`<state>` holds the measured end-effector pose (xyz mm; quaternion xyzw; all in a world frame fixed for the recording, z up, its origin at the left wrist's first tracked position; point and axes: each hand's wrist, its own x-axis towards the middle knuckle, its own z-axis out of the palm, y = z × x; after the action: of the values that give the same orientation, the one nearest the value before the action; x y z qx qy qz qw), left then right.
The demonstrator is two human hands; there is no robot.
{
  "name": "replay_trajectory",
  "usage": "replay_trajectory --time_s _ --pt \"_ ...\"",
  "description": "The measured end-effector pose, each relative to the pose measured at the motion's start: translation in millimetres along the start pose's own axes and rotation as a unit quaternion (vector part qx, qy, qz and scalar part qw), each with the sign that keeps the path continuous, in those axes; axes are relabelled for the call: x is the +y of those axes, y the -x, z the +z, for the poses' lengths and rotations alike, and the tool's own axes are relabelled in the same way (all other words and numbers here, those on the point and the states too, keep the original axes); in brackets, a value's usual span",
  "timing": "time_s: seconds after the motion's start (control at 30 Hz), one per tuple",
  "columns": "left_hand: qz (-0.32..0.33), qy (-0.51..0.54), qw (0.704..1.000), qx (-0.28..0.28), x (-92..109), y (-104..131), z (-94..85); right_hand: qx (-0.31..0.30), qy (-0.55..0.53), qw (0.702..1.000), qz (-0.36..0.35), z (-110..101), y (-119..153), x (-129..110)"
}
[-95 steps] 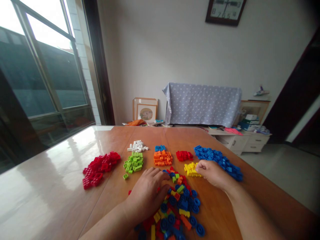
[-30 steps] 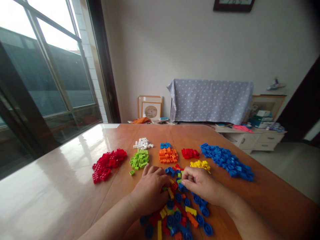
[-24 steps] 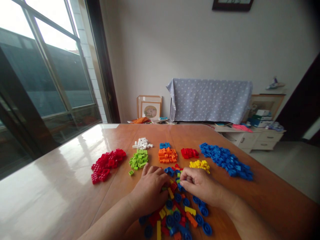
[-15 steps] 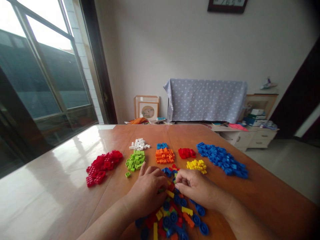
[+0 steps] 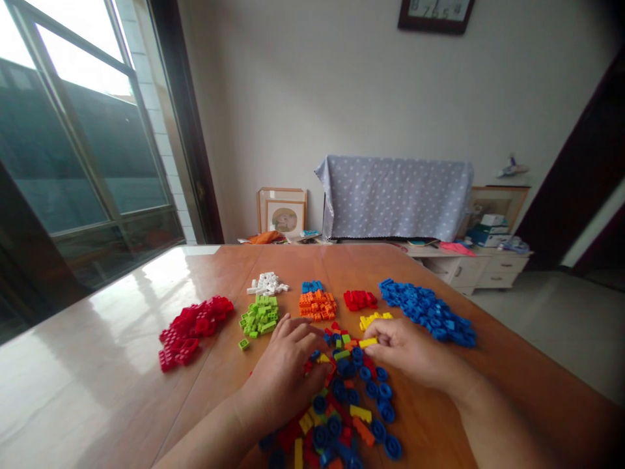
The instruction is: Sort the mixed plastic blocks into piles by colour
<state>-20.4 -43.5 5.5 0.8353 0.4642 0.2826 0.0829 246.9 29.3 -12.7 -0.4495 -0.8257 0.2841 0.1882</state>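
My right hand (image 5: 407, 348) pinches a yellow brick (image 5: 368, 342) between thumb and fingers, just in front of the yellow brick pile (image 5: 374, 320). My left hand (image 5: 293, 358) rests over the left side of a mixed heap of toy bricks (image 5: 361, 413), its fingers apart and partly bent; nothing shows held in it. Blue round pieces (image 5: 385, 410), along with red, orange, yellow and green bricks, make up this heap. Part of it lies hidden beneath my left hand and forearm.
Sorted piles stand farther back on the wooden table (image 5: 122, 365): red bricks (image 5: 195, 329), lime green bricks (image 5: 258, 316), white bricks (image 5: 267, 284), orange bricks (image 5: 317, 305), small blue bricks (image 5: 312, 286), more red pieces (image 5: 360, 299) and a large blue pile (image 5: 427, 309).
My right hand has moved right, away from the heap, and a yellow brick now shows in its fingers. My left hand has shifted slightly, uncovering more of the heap. The view has turned slightly.
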Motion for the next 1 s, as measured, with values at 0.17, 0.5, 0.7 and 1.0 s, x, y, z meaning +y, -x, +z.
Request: replay_trajectory --time_s 0.17,0.5,0.7,1.0 --pt "0.006 -0.011 1.0 0.003 -2.3 0.5 -1.1 -0.006 0.048 0.993 0.105 -22.7 5.2 40.9" --pt "-0.005 -0.024 1.0 -0.009 -6.6 0.9 1.4 0.003 0.068 0.991 0.117 -26.9 8.2 55.5" --pt "-0.008 -0.03 1.0 -0.006 -8.5 0.8 3.5 -0.037 0.069 0.989 0.129 -24.7 9.8 46.4" --pt "-0.001 -0.026 1.0 0.001 -7.7 1.4 1.8 -0.032 0.081 0.988 0.13 -25.7 7.5 45.9"
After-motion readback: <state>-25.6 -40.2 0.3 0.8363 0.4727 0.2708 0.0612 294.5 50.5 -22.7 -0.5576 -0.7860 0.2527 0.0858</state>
